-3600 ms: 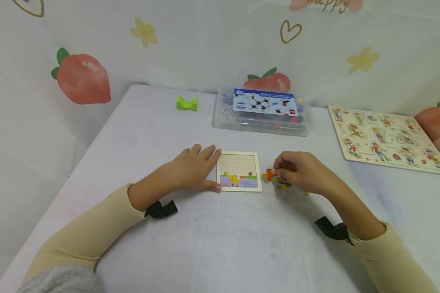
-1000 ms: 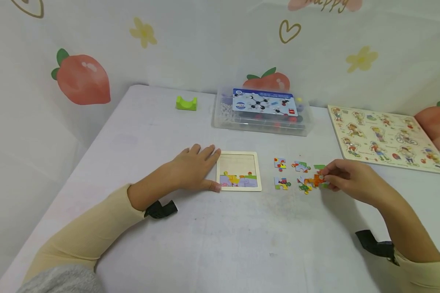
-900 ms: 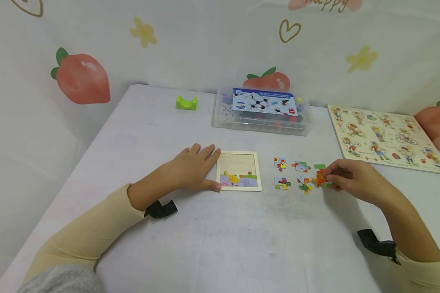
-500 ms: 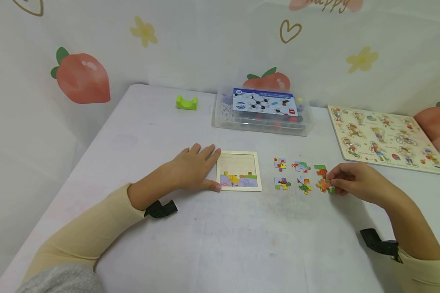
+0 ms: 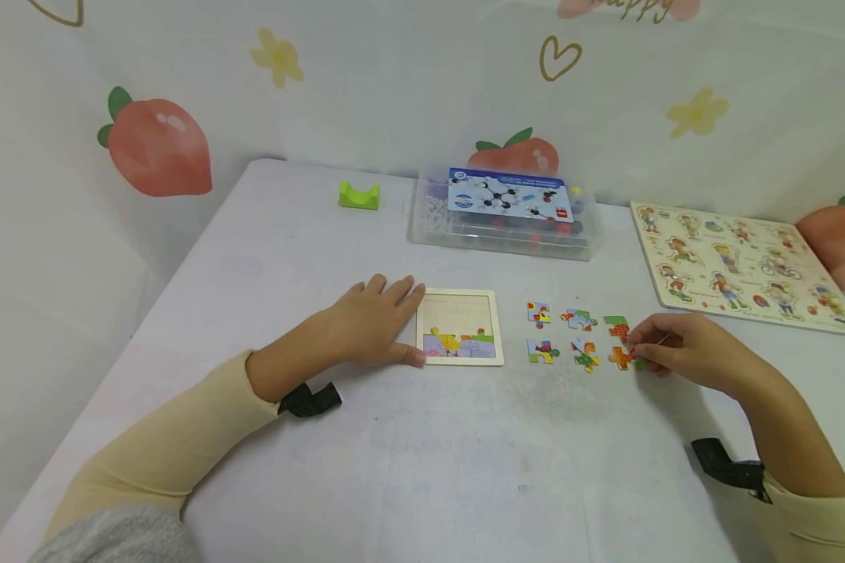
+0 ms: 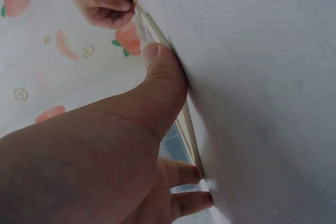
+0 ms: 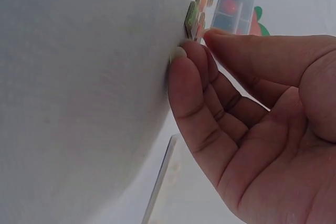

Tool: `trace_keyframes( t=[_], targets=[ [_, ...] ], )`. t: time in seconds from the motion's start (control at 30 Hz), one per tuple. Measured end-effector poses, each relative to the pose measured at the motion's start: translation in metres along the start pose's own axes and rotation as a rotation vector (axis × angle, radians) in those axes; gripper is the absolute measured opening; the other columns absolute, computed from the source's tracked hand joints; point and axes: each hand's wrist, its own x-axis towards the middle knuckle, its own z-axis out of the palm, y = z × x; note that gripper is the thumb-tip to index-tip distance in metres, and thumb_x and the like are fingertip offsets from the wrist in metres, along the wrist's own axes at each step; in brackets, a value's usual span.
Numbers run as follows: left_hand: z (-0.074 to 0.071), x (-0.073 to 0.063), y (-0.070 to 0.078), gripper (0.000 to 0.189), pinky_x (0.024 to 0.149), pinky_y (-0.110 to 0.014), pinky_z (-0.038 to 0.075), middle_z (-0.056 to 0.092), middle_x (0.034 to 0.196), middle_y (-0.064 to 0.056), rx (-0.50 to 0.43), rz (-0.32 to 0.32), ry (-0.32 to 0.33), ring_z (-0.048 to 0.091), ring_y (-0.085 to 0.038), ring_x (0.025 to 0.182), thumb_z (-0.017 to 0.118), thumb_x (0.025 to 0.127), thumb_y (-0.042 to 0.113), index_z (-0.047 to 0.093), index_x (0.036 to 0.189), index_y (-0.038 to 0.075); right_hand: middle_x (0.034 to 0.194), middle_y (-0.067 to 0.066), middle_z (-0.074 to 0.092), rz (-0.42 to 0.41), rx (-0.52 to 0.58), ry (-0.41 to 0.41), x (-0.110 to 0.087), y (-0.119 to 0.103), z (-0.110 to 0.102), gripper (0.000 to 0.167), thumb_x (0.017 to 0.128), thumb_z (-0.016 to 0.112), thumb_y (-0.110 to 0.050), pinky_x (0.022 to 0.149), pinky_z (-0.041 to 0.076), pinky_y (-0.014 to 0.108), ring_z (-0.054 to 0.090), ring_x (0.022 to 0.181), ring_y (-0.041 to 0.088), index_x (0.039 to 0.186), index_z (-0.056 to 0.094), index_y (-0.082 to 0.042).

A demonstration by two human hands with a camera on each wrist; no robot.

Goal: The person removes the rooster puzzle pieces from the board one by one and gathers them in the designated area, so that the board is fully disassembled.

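Note:
My left hand [image 5: 373, 324] lies with spread fingers along the left side of a small wooden puzzle tray [image 5: 498, 328]; in the left wrist view, its thumb [image 6: 165, 66] rests on the rim. Joined jigsaw pieces [image 5: 458, 345] showing a yellow chick fill the tray's lower part, with bare wood above. To the right, my right hand [image 5: 697, 352] pinches the edge of an orange jigsaw piece [image 5: 620, 358] at table level, its fingers curled. That piece sits below a red and green jigsaw piece [image 5: 616, 326]. The fingers hide part of the orange piece's right side.
Several loose jigsaw pieces [image 5: 543, 351] lie in two rows between the tray and my right hand. Behind stand a clear box of molecule parts [image 5: 507, 234] and a light green block [image 5: 359, 197]. A wooden picture board [image 5: 746, 270] lies at the back right.
My right hand has carried the orange piece rightward from beside the tray, then slid it slightly toward me, below the red and green piece. The left hand stays on the tray.

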Motion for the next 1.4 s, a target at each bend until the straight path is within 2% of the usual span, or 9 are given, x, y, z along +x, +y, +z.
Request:
trace_keyframes(
  t=[0.4,0.8,1.13,1.4],
  targets=[
    [0.002,0.003,0.000,0.107,0.109,-0.056,0.033,0.019,0.164,-0.018,0.016,-0.007,-0.001,0.029,-0.042,0.140,0.052,0.088,0.075,0.016,0.161,0.004,0.079,0.002,0.062,-0.011,-0.034,0.009,-0.002,-0.003,0.001,0.011,0.092,0.071,-0.007,0.057,0.049,0.028,0.056,0.064,0.016,0.101,0.068,-0.001],
    [0.001,0.001,0.000,0.106,0.109,-0.056,0.034,0.020,0.164,-0.018,0.016,-0.004,0.004,0.030,-0.043,0.140,0.052,0.089,0.074,0.017,0.160,0.003,0.076,0.004,0.061,-0.042,-0.035,0.075,-0.006,-0.012,-0.001,0.009,0.094,0.070,-0.007,0.055,0.046,0.028,0.054,0.063,0.016,0.100,0.068,0.000],
    [0.001,0.002,0.000,0.107,0.110,-0.057,0.032,0.019,0.164,-0.018,0.002,-0.010,0.001,0.028,-0.043,0.141,0.053,0.089,0.074,0.016,0.161,0.004,0.078,-0.006,0.064,-0.149,-0.116,0.033,-0.002,-0.048,0.015,0.005,0.095,0.071,-0.017,0.062,0.047,0.029,0.056,0.072,0.013,0.095,0.070,-0.013],
    [0.001,0.002,0.001,0.107,0.110,-0.057,0.032,0.019,0.164,-0.017,0.009,-0.015,-0.008,0.029,-0.043,0.141,0.053,0.088,0.074,0.016,0.161,0.005,0.076,-0.007,0.063,-0.266,-0.141,-0.010,0.016,-0.091,0.034,0.001,0.092,0.072,-0.010,0.063,0.046,0.031,0.055,0.072,0.014,0.093,0.072,-0.010]
  ],
)
